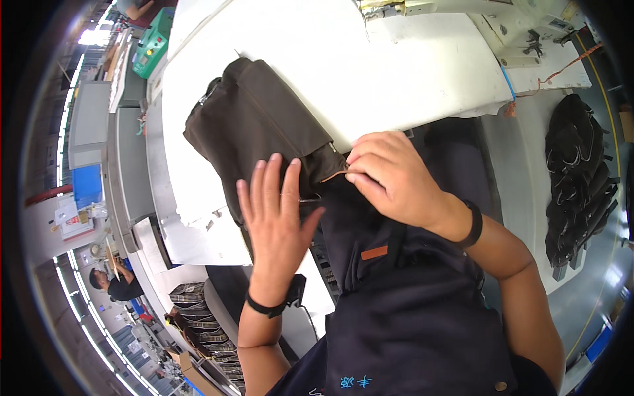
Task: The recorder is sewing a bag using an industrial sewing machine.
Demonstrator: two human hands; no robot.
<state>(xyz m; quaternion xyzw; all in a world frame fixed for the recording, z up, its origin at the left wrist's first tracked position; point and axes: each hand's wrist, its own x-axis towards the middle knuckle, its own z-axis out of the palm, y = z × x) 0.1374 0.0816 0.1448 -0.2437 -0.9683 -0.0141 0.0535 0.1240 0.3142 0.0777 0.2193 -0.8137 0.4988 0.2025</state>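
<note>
A dark brown fabric bag [264,112] lies on the white work table, its near end at the table's front edge by my lap. My left hand [272,204] rests on its near part, palm down, with the fingers spread. At the bag's near right corner, my right hand [396,175] pinches the end of a thin brown strip [333,175] between thumb and fingers. A zipper [210,91] shows along the bag's far left edge. Whatever lies under my left palm is hidden.
Machine parts [528,33] stand at the far right of the white table [409,72]. A pile of dark pieces [574,178] lies on a surface to the right. Plaid fabric [205,323] is stacked at lower left. Another person [119,280] works farther left, near a green machine [153,43].
</note>
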